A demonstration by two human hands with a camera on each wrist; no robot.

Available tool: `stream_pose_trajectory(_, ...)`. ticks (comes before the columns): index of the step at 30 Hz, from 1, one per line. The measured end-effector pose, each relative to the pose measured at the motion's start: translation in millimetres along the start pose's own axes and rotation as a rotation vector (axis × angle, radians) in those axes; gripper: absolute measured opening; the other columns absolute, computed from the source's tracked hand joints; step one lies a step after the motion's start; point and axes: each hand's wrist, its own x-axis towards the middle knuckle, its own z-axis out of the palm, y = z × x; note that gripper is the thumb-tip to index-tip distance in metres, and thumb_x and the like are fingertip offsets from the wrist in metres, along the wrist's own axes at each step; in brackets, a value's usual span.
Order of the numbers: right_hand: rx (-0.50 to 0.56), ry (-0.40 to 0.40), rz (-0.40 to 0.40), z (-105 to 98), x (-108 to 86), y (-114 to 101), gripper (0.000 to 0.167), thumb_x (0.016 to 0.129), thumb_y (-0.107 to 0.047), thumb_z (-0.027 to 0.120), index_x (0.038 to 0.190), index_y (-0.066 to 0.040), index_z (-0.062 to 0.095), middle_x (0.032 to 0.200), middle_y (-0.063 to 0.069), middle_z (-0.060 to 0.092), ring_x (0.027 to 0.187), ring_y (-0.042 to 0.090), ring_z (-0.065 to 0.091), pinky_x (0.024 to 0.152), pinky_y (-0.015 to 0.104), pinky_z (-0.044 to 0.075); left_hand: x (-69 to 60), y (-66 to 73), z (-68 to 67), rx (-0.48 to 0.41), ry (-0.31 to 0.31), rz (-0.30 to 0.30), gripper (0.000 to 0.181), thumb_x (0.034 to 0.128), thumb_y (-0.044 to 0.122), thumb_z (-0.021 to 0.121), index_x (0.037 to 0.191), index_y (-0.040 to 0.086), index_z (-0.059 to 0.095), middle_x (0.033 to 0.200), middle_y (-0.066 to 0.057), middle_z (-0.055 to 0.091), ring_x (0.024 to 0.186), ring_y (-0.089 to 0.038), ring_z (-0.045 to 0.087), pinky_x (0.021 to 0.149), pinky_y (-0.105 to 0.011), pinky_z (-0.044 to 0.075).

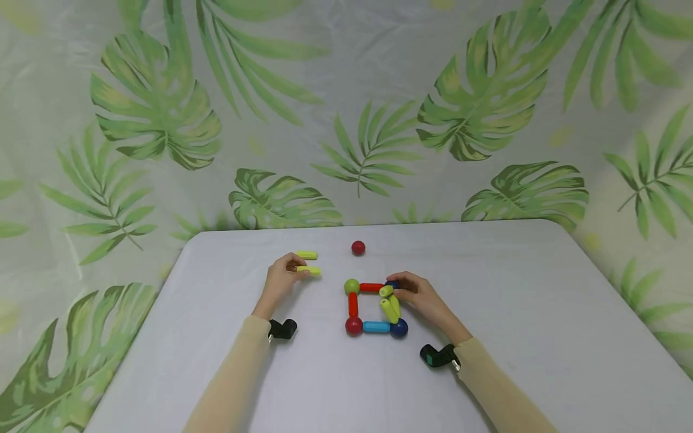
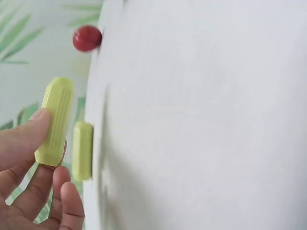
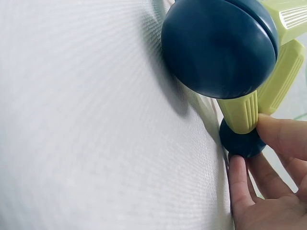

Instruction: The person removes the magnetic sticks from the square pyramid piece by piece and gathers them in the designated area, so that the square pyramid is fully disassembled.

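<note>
The person's left hand (image 1: 280,278) is to the left of the frame of balls and rods, with thumb and fingers clamped on a yellow-green rod (image 1: 310,271). A loose rod (image 1: 307,255) lies on the white table (image 1: 189,361) just beyond, and a single red ball (image 1: 358,248) sits farther off to the right, near the far edge.

The right hand (image 1: 425,296) is at the far right corner of the frame, its thumb and fingers pinching the far dark blue ball (image 1: 391,285). A green ball (image 1: 352,287) marks the far left corner, a second red ball (image 1: 354,325) the near left and a near dark blue ball (image 1: 399,328) the near right. Red rods (image 1: 353,305) form the far and left sides; a light blue rod (image 1: 376,326) forms the near one. Yellow-green pieces (image 1: 388,311) crowd the right side, overlapping so that their exact joints are hard to make out.
</note>
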Motion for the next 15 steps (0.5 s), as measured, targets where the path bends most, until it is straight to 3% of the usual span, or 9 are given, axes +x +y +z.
stream_pose_trajectory(6,-0.001,0.002,0.003,1,-0.1,1,0.03,0.095,-0.004,0.056,0.125,-0.002,0.057,0.127,0.015,0.055,0.118,0.031,0.05,0.101,0.046,0.039,22.2,-12.6,-6.4,0.057,0.013,-0.009,0.014,0.0843,0.001,0.071,0.096,0.001,0.063,0.104,-0.015,0.063,0.096,-0.03,0.059,0.08,-0.038,0.048)
stream_pose_trajectory(15,-0.011,0.01,0.0,1,-0.7,0,0.03,0.095,-0.003,0.055,0.125,-0.003,0.057,0.126,0.014,0.056,0.117,0.031,0.051,0.101,0.046,0.039,37.4,-13.6,-5.8,0.151,0.031,0.046,0.011,0.0831,-0.001,0.071,0.091,-0.001,0.063,0.094,-0.016,0.062,0.086,-0.029,0.057,0.078,-0.039,0.047)
